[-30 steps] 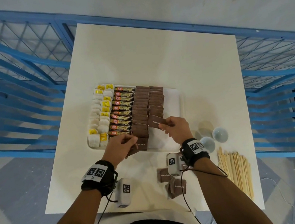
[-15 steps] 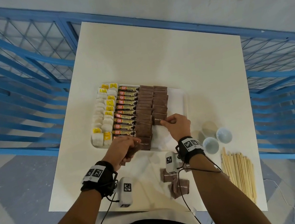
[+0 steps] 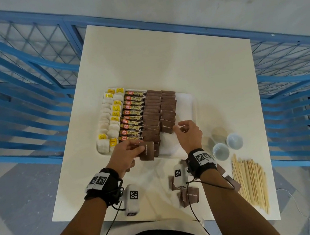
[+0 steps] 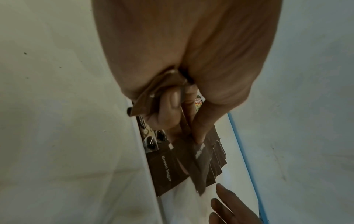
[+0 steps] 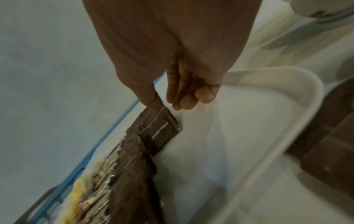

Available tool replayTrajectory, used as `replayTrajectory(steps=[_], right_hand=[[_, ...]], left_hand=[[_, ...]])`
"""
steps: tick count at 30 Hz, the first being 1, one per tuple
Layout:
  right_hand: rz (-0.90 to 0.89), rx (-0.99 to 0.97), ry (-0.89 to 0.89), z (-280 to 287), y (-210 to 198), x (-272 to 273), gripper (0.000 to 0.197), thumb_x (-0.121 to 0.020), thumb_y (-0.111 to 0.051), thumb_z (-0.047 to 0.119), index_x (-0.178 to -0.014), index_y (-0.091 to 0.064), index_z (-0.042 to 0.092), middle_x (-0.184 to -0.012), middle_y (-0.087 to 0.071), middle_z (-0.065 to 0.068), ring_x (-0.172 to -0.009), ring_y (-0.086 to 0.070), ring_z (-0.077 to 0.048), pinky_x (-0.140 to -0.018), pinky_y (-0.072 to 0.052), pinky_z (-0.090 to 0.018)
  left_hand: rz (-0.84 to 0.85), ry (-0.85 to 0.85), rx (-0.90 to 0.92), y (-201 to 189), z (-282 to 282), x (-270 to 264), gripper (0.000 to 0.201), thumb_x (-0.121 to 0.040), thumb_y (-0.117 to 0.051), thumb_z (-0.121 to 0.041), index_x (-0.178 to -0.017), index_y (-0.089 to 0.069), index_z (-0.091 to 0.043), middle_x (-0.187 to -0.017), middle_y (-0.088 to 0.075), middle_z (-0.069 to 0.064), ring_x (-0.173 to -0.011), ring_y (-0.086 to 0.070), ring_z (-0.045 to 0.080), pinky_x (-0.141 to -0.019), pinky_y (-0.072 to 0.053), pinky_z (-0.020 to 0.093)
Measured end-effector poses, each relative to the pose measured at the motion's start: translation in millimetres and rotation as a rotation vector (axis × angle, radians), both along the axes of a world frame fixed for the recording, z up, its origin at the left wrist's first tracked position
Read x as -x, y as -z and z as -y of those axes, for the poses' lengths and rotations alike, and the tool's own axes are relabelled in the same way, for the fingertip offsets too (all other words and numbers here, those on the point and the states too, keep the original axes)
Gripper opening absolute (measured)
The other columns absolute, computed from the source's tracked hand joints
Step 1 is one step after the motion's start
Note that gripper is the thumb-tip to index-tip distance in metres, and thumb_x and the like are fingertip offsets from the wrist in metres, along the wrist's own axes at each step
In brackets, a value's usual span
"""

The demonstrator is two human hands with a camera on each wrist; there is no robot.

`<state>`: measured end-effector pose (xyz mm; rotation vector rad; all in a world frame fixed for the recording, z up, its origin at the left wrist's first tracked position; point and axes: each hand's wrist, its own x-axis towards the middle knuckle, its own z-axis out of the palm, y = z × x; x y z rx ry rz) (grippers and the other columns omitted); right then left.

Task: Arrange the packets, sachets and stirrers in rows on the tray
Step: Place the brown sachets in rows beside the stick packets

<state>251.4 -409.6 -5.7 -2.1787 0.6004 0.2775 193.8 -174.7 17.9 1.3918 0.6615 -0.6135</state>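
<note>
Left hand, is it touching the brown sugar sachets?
Touching. The left wrist view shows the left hand gripping a bunch of brown sugar sachets, fingers curled round them.

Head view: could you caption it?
Left hand and right hand line brown sugar sachets on the tray; stirrers wait alongside.

Right hand (image 3: 189,134) has laid its sachet (image 3: 167,127) onto the row (image 3: 168,105).
</note>
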Motion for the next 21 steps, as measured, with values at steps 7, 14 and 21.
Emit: replayTrajectory(steps=[7,14,21], right_hand=[[-0.03,-0.253,-0.309,-29.0,-13.8,29.1,0.018,-0.094,-0.068,0.04,-0.105,-0.069,0.025,-0.095,-0.073,0.006,-0.085,-0.069,-0.012,-0.079,-0.057,-0.028],[0.031,-0.251,-0.372,-40.8,-17.1,32.7,0.011,-0.085,-0.081,0.03,-0.082,-0.071,0.026,-0.071,-0.071,0.008,-0.059,-0.063,-0.005,-0.063,-0.053,-0.021],[0.103,-0.249,-0.369,-46.2,-17.1,28.2,0.005,-0.091,-0.074,0.03,-0.092,-0.077,0.026,-0.079,-0.072,0.013,-0.069,-0.063,0.0,-0.068,-0.05,-0.017]], left_hand=[[0.047,-0.086,-0.046,-0.3,6.0,-4.8,0.01,-0.094,-0.074,-0.01,-0.102,-0.07,-0.01,-0.089,-0.076,0.013,-0.077,-0.052,0.032,-0.036,-0.028,0.02],[0.131,-0.065,-0.08,-14.6,12.1,-2.5,0.017,-0.094,-0.073,-0.009,-0.109,-0.068,-0.003,-0.093,-0.074,0.023,-0.036,-0.044,0.002,-0.034,-0.027,0.018],[0.22,0.024,-0.155,-9.5,8.4,-1.7,0.013,-0.091,-0.077,-0.012,-0.102,-0.071,-0.01,-0.089,-0.076,0.015,-0.037,-0.04,0.003,-0.037,-0.032,0.019]])
